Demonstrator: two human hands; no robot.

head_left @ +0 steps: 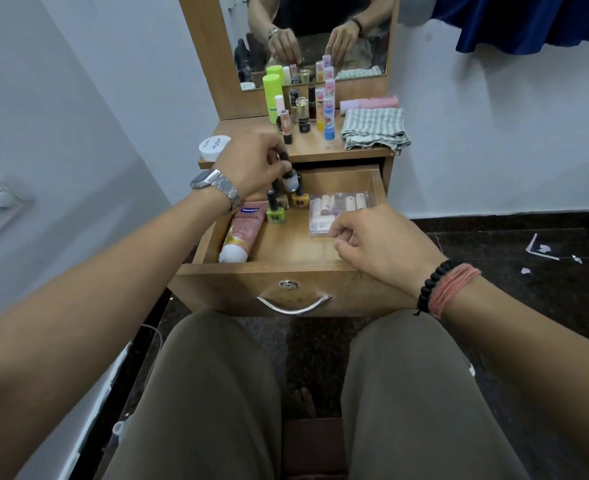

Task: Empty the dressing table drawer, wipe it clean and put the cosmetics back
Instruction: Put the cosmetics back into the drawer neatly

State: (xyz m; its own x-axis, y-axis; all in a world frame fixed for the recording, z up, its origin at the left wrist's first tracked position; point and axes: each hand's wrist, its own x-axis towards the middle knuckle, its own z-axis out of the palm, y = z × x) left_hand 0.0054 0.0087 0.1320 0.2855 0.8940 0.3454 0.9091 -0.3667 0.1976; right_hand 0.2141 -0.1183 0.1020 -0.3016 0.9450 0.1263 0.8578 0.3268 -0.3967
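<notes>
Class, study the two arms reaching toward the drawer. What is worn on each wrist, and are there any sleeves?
Both forearms are bare, with no sleeves in view. The left hand has a silver metal-link wristwatch at its wrist. The right hand has a black beaded bracelet and, beside it, a band of wound pinkish-orange thread.
</notes>
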